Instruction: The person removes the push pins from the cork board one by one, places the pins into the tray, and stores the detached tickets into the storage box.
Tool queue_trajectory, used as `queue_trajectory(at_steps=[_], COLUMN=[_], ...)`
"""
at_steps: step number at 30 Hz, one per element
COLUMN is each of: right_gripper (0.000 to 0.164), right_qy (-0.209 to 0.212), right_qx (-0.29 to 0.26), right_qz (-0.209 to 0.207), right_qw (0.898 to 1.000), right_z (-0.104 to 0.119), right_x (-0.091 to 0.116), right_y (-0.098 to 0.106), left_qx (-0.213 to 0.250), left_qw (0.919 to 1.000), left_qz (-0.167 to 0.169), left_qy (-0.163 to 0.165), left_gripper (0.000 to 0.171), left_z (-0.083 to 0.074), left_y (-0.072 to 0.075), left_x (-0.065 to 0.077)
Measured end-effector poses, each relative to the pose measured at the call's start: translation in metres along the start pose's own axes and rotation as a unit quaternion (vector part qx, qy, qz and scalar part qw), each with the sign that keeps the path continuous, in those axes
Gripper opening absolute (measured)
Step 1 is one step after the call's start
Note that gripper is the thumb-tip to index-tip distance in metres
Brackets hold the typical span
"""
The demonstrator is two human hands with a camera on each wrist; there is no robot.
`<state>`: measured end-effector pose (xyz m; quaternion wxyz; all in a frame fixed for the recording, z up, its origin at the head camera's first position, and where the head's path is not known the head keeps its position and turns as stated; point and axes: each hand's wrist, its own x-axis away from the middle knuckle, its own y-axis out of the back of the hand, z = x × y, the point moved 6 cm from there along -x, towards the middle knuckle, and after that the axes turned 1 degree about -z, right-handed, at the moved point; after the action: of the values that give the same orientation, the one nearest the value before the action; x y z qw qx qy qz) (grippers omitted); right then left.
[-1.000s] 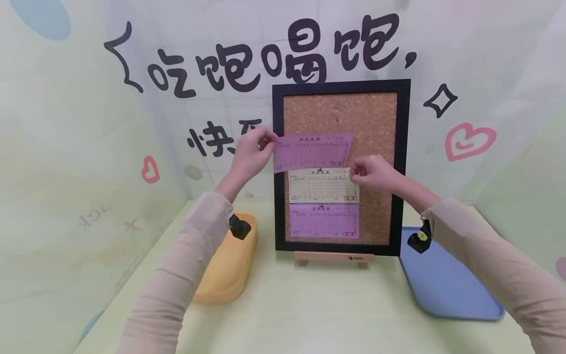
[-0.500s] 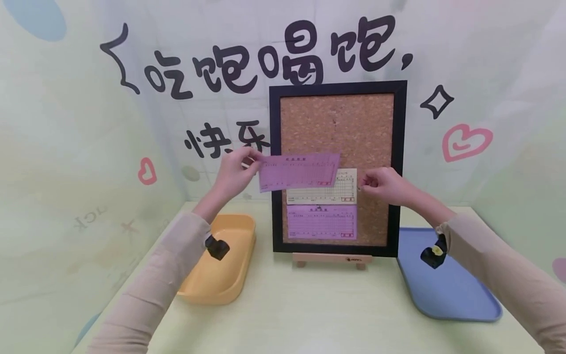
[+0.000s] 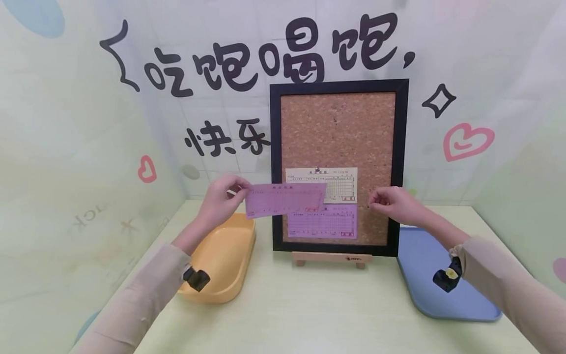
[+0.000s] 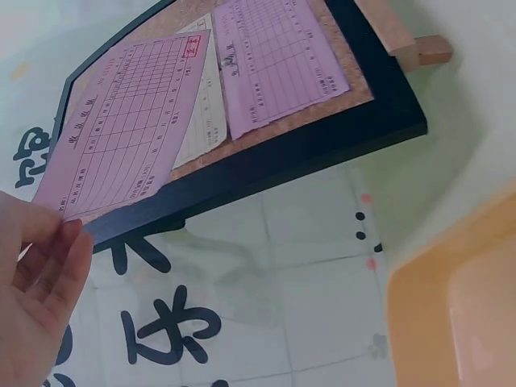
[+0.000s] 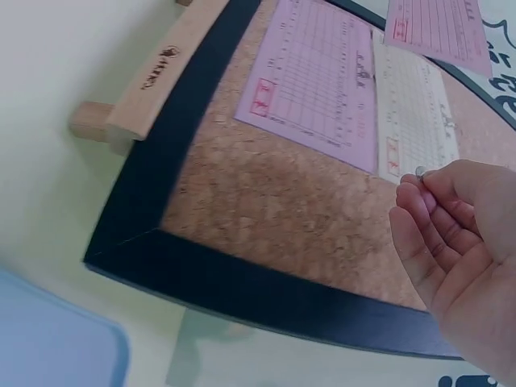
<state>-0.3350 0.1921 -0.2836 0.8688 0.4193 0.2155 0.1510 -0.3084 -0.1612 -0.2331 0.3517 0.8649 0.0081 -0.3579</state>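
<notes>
A loose purple receipt slip (image 3: 285,199) is pinched at its left end by my left hand (image 3: 223,199), in front of the framed cork board (image 3: 340,132). In the head view it overlaps the cream receipt slip (image 3: 340,186) and the top of a second purple slip (image 3: 323,226), both on the cork. A small pin tops the cream slip. My right hand (image 3: 393,201) is in front of the board's right side. Between its thumb and index finger, the right wrist view shows a small shiny push pin (image 5: 420,172), mostly hidden by the fingertips.
The board stands on a small wooden easel (image 3: 331,257). A yellow tray (image 3: 225,265) is to the left and a blue tray (image 3: 446,280) to the right, under the right forearm. Behind the board is a printed wall (image 3: 221,29).
My left hand has brought the purple slip down and left, off the upper cork, uncovering the cream slip's top. My right hand has moved right and down, away from the slips.
</notes>
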Motion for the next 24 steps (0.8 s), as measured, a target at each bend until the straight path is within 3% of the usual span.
queue_trajectory(at_steps=[6,15,24], right_gripper=[0.004,0.005,0.006], right_qy=[-0.009,-0.017,-0.026], right_qx=[-0.014,0.005,0.011], right_qz=[0.006,-0.003,-0.017], right_qw=[1.000,1.000,0.999], right_z=[-0.012,-0.011,-0.018], right_x=[0.012,0.035,0.041], right_y=[-0.003,0.002,0.003], left_qx=[-0.002,-0.001,0.005], left_qw=[0.9995,0.9981,0.9934], left_qz=[-0.011,-0.043,-0.084], left_qy=[0.029,0.044,0.078], left_gripper=[0.009,0.011,0.010], left_z=[0.017,0.043,0.065], left_y=[0.009,0.036,0.058], left_x=[0.020,0.048,0.069])
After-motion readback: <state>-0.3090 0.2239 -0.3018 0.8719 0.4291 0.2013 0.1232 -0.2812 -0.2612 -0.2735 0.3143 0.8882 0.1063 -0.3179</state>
